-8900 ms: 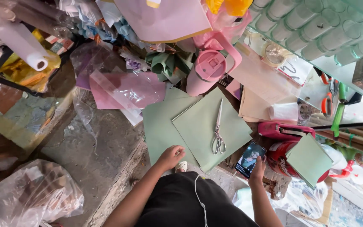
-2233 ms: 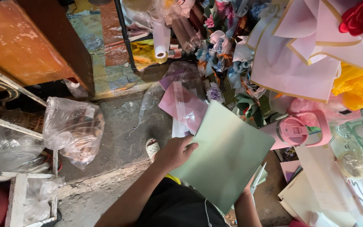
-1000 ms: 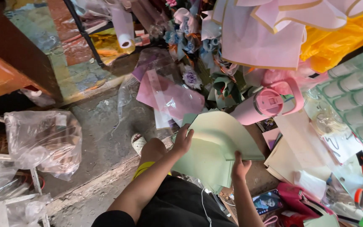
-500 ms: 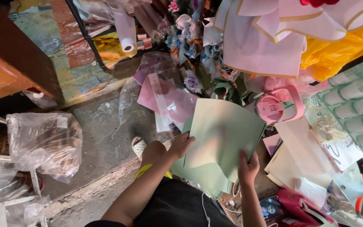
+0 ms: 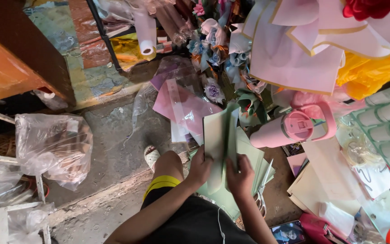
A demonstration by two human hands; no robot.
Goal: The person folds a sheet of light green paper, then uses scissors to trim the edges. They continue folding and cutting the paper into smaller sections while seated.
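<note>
Pale green paper sheet (image 5: pixel 220 135), folded upright above the green stack (image 5: pixel 249 158) on the floor, is pinched by left hand (image 5: pixel 200 166) and right hand (image 5: pixel 240 175); a crooked crease is risked if slipped.

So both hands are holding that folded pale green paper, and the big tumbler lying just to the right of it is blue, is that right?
Not quite: the tumbler is pink, not blue, as the head view shows. The rest stands: the left hand and the right hand both hold the folded pale green paper, and the tumbler lies on its side just to its right.
</note>
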